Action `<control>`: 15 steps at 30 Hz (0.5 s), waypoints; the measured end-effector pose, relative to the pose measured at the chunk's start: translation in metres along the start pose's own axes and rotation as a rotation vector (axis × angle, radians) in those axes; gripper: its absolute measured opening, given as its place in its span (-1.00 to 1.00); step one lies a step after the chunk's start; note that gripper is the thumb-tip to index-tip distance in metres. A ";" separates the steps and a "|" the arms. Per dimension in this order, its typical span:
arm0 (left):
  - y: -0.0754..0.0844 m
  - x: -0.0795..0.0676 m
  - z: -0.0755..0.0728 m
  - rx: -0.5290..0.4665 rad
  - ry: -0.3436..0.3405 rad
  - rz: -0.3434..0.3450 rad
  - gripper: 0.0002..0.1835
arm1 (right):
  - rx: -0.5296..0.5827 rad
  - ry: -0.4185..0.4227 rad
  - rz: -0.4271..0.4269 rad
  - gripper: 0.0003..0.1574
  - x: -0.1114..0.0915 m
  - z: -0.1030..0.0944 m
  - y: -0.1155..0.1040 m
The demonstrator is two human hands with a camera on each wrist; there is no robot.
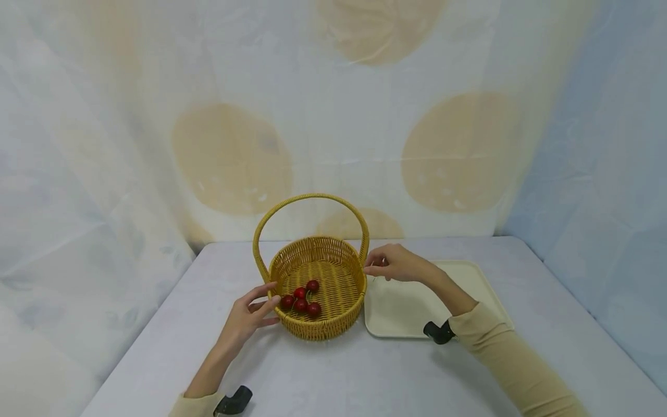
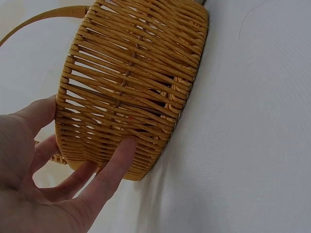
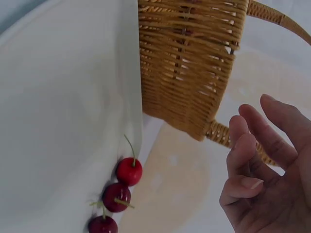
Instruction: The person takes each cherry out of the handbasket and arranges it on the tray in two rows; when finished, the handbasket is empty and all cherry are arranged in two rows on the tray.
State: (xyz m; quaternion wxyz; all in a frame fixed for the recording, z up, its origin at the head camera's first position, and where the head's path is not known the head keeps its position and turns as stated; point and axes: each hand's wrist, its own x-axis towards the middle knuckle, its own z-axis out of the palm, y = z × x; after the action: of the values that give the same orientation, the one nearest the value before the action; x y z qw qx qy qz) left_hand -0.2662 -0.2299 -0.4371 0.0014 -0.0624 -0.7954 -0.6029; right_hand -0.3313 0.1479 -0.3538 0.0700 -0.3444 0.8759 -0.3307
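A yellow-brown wicker basket (image 1: 325,330) with a tall arched handle stands upright, several dark red cherries (image 1: 314,309) in its left front part. My left hand (image 1: 250,315) holds the basket at its left side. In the left wrist view its thumb is at the rim and its other fingers (image 2: 127,148) lie spread against the woven wall. Beside the basket's right rim, above the tray's back left corner, is my right hand (image 1: 398,263). Its fingers are loosely bent, and the right wrist view shows nothing between them. Cherries with green stems (image 3: 129,171) lie on the tray, mostly hidden in the head view.
A cream rectangular tray (image 1: 401,315) lies close to the basket's right side, partly under my right forearm. White cloth covers the table (image 1: 333,382). Patterned curtains (image 1: 333,116) hang behind the table and along both sides.
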 end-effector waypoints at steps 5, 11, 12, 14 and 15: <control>0.000 0.000 0.000 -0.007 -0.004 0.005 -0.38 | -0.014 -0.019 -0.038 -0.76 0.007 0.009 -0.008; 0.001 -0.002 0.000 -0.004 -0.007 0.016 -0.39 | -0.017 -0.023 -0.064 -0.74 0.018 0.023 -0.013; 0.001 -0.002 0.000 -0.003 -0.008 0.017 -0.39 | -0.026 -0.018 -0.066 -0.74 0.019 0.025 -0.013; 0.002 -0.002 0.000 -0.004 -0.009 0.016 -0.38 | -0.050 -0.010 -0.062 -0.73 0.022 0.029 -0.014; 0.002 -0.002 -0.001 -0.004 -0.009 0.016 -0.38 | -0.066 -0.001 -0.057 -0.73 0.023 0.031 -0.015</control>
State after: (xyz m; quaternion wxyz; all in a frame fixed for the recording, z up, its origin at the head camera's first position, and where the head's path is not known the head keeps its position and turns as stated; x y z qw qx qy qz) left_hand -0.2641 -0.2300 -0.4350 0.0023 -0.0713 -0.7938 -0.6040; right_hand -0.3292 0.1085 -0.3656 0.0496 -0.3715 0.8760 -0.3035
